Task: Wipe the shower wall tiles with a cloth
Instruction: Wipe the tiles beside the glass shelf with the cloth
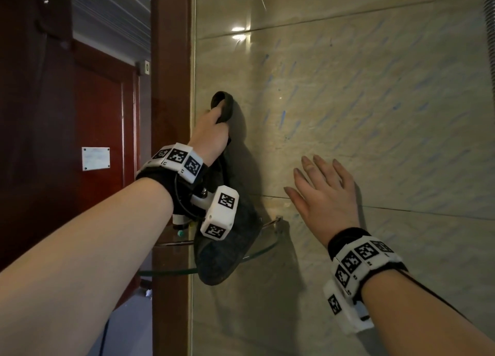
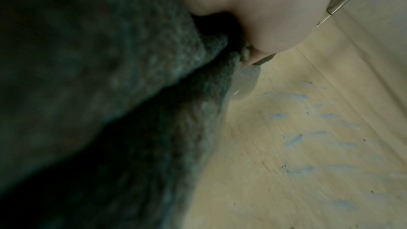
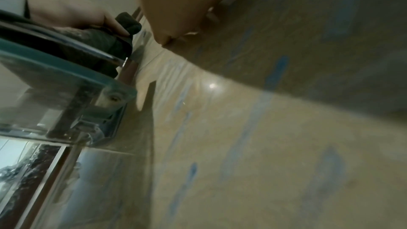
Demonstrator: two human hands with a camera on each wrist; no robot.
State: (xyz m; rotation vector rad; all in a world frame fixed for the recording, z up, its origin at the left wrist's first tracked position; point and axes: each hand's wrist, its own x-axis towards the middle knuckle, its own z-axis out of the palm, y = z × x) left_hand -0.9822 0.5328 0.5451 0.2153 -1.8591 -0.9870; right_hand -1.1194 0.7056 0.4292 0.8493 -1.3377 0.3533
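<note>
My left hand (image 1: 211, 130) grips a dark grey cloth (image 1: 227, 248) near its top, close to the left edge of the beige tiled wall (image 1: 375, 114). A loop of cloth sticks up above the fingers and the rest hangs down past the wrist. In the left wrist view the cloth (image 2: 99, 93) fills most of the picture, with the hand (image 2: 253, 15) curled on it. My right hand (image 1: 321, 192) lies flat on the tiles with fingers spread and straight, holding nothing. Blue streaks (image 1: 401, 101) mark the tiles.
A curved glass corner shelf (image 1: 257, 252) with a metal rail juts from the wall just under the hanging cloth; its edge (image 3: 66, 72) shows in the right wrist view. A dark red wooden door frame (image 1: 171, 87) borders the wall at left.
</note>
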